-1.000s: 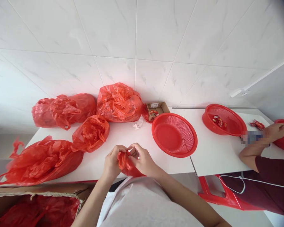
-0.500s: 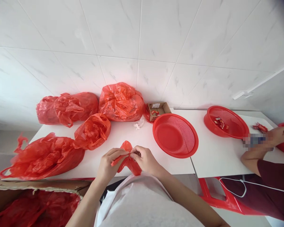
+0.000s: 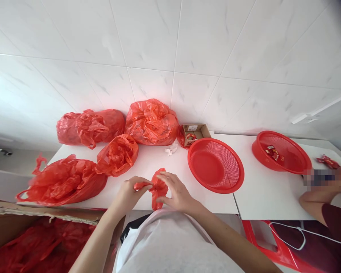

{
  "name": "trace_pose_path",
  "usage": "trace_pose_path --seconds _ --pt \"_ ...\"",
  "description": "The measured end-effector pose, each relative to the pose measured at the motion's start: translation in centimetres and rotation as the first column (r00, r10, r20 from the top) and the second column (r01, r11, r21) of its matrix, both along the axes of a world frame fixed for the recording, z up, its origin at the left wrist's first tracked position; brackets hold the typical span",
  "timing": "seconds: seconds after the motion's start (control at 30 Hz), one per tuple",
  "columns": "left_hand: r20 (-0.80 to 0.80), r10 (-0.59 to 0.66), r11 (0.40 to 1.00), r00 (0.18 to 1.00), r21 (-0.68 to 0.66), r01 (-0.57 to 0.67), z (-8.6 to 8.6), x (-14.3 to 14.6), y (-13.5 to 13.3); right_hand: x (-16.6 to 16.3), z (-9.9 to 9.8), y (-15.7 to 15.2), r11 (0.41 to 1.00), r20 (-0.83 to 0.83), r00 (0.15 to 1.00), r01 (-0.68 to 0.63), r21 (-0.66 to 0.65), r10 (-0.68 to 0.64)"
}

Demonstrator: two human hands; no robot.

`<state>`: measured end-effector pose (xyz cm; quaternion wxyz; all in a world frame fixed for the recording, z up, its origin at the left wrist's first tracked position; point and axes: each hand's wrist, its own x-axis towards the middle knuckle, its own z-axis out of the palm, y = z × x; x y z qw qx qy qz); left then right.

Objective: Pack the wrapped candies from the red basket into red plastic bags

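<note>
A small red plastic bag [image 3: 158, 189], gathered and bunched in the middle, hangs between my hands near the front edge of the table. My left hand [image 3: 130, 193] pinches a twisted end of it between thumb and fingers. Around its other side is my right hand [image 3: 175, 191], its fingers and thumb spread apart and lying against the bunched plastic. What the bag contains, if anything, is hidden.
Several filled red bags [image 3: 150, 123] crowd the left and back of the white table [image 3: 142, 203]. A red basket [image 3: 216, 165], a small carton [image 3: 197, 132] and another basket [image 3: 284, 151] with wrapped packets stand rightward. A box [image 3: 42, 242] holds red bags lower left. A co-worker's arm [image 3: 315, 199] is at right.
My right fingers have gone from a pinch at the bag's middle to spread around it. The left hand keeps its pinch. The whole view has shifted slightly.
</note>
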<state>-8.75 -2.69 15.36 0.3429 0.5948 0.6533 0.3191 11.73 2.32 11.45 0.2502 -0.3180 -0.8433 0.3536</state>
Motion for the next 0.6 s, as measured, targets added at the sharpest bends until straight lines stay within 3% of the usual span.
trace_pose_path --seconds 0.1,0.27,0.4,0.5,0.6 --pt "0.020 -0.023 0.999 1.000 0.038 0.022 0.4 1.2 -0.2 -1.6 -1.1 0.7 0.993 -0.018 0.993 -0.115 0.024 0.115" --pt "0.069 0.087 0.987 0.994 0.129 -0.095 0.1 2.1 -1.6 -3.8 -4.6 2.0 0.998 0.103 0.993 -0.062 -0.017 0.063" --pt "0.256 0.171 0.984 0.951 0.009 -0.180 0.4 0.5 -2.4 -4.1 -4.3 1.4 0.990 0.082 0.988 -0.127 -0.067 0.132" --pt "0.297 0.136 0.989 0.945 -0.096 -0.112 1.3 -2.4 -3.6 -3.5 -3.0 0.7 0.982 0.010 0.992 -0.124 -0.141 0.126" --pt "0.296 0.112 0.964 0.949 -0.262 -0.032 2.3 -6.5 -6.7 -2.0 -3.0 0.6 0.978 -0.006 0.998 -0.064 -0.200 0.064"
